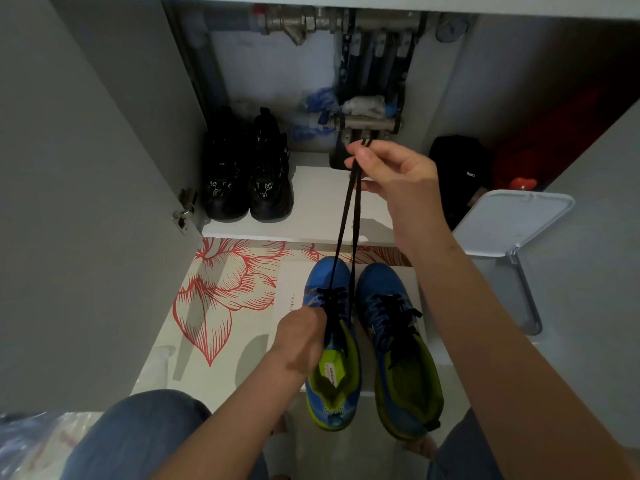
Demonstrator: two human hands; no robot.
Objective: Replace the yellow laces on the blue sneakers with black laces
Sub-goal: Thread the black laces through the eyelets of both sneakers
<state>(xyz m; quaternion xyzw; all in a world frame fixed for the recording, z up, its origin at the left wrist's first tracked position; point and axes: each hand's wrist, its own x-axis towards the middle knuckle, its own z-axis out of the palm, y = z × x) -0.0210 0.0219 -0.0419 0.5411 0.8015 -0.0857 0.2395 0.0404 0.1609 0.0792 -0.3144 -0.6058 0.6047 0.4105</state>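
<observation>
A pair of black shoes (247,171) stands on the white shelf (311,202) at the far left of an open cupboard, with metal pipes (332,20) on the wall above and behind them. To the far right lie a black bag (457,168) and a white bin (512,220) with its lid raised. On the near floor a sheet printed with red flowers (221,292) lies beside the grey cupboard door (86,202).

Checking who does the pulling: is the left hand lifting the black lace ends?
No: the right hand pinches both raised ends of the black lace, while the left hand holds the blue sneaker.
</observation>
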